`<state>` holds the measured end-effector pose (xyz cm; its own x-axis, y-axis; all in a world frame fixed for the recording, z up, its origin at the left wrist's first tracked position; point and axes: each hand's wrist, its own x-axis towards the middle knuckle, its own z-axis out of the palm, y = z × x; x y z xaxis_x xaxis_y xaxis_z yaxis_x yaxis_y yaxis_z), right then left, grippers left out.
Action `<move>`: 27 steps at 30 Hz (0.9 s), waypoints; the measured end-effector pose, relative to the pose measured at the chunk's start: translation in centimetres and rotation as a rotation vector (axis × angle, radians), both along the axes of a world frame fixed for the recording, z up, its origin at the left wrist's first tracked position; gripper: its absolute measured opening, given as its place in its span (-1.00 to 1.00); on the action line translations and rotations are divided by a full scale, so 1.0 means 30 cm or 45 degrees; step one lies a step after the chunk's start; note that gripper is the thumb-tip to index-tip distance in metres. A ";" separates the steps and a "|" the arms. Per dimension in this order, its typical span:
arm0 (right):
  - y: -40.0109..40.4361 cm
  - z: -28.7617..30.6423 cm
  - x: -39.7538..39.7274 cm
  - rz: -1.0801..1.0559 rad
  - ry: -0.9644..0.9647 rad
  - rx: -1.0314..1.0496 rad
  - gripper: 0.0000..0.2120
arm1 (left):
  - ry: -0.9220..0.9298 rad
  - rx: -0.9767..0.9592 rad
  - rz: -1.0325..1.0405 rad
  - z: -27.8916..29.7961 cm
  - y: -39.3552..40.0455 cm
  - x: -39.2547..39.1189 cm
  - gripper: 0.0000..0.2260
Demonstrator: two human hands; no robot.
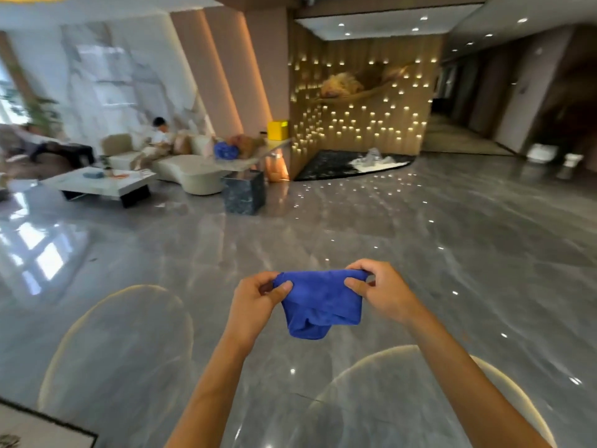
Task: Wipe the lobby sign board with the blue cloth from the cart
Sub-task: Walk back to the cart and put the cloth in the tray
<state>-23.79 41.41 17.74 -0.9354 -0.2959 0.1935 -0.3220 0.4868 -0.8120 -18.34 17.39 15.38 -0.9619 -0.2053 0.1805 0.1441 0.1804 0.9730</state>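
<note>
Above the glossy grey floor [420,240] I hold the blue cloth [319,302] stretched between both hands — left hand [258,299] and right hand [378,286] each pinching a top corner.

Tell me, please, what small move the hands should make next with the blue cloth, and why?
Probably fold it into a flat pad. The left hand and right hand pinch the blue cloth by its top corners, and it sags, bunched at the bottom, above the grey floor. A framed board's corner shows at lower left, possibly the sign.
</note>
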 end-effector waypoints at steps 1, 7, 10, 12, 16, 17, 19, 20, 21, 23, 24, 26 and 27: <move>0.072 0.002 0.007 -0.039 -0.003 -0.001 -0.92 | 0.001 -0.012 -0.035 0.000 0.066 -0.022 -0.93; 0.498 -0.004 0.073 -0.280 -0.011 -0.004 -0.92 | -0.015 -0.016 -0.255 0.006 0.481 -0.102 -0.94; 0.698 -0.011 0.122 -0.393 -0.024 -0.038 -0.90 | -0.011 -0.006 -0.371 0.007 0.687 -0.117 -0.93; 0.823 -0.015 0.164 -0.466 -0.013 -0.071 -0.87 | -0.002 0.026 -0.469 0.007 0.818 -0.120 -0.90; 1.027 -0.024 0.271 -0.649 0.001 -0.108 -0.88 | -0.016 0.009 -0.630 0.007 1.049 -0.122 -0.94; 1.070 -0.023 0.299 -0.685 0.000 -0.105 -0.88 | -0.016 0.002 -0.673 0.008 1.101 -0.125 -0.96; 1.150 -0.015 0.350 -0.766 -0.003 -0.088 -0.86 | -0.012 -0.017 -0.765 0.010 1.200 -0.135 -0.96; 1.186 -0.012 0.376 -0.814 -0.001 -0.076 -0.84 | -0.008 -0.020 -0.816 0.013 1.248 -0.137 -0.96; 1.219 -0.011 0.403 -0.863 0.004 -0.065 -0.82 | -0.006 -0.021 -0.869 0.015 1.293 -0.138 -0.95; 1.279 -0.009 0.457 -0.966 0.013 -0.047 -0.78 | -0.003 -0.015 -0.976 0.027 1.383 -0.138 -0.84; 1.305 -0.008 0.483 -1.019 0.015 -0.036 -0.77 | -0.002 -0.007 -1.030 0.033 1.426 -0.139 -0.78; 1.350 -0.003 0.532 -1.123 0.013 -0.007 -0.78 | -0.002 0.012 -1.138 0.038 1.505 -0.139 -0.82; 1.369 0.003 0.554 -1.170 0.015 0.006 -0.80 | -0.007 0.008 -1.192 0.037 1.542 -0.141 -0.88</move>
<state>-7.16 82.48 17.82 -0.8012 0.5622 0.2051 0.1850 0.5586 -0.8085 -22.56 63.64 16.49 -0.7372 0.6521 0.1772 0.2236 -0.0121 0.9746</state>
